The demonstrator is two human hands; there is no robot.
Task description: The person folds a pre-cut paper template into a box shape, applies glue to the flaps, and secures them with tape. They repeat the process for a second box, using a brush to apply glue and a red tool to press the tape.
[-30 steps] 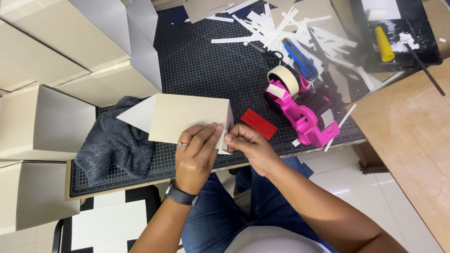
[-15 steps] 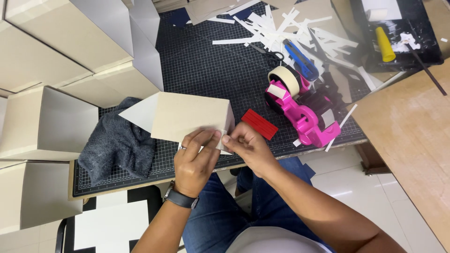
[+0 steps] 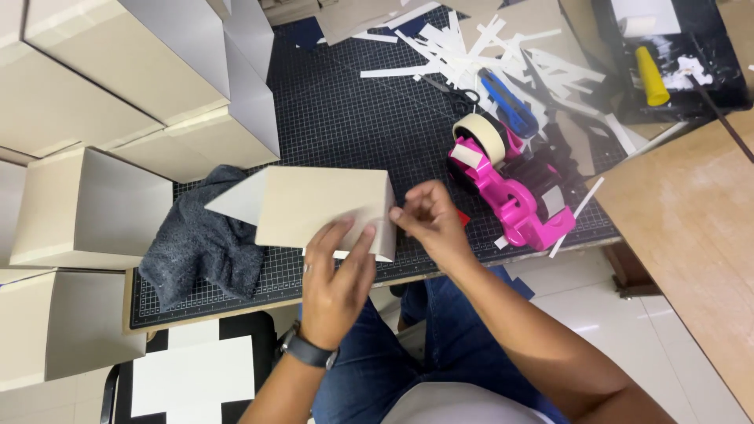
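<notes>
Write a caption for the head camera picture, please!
Two bare hands, left hand and right hand, hold a beige cardboard box beside a pink tape dispenser.

Dark gridded cutting mat (image 3: 345, 118) covers the bench. Using the pink tape dispenser (image 3: 510, 188) as the landmark: white paper strips (image 3: 471, 47) and a blue cutter (image 3: 509, 104) sit behind it, grey cloth (image 3: 200, 243) well to its left, beige boxes (image 3: 118, 71) beyond that.
</notes>
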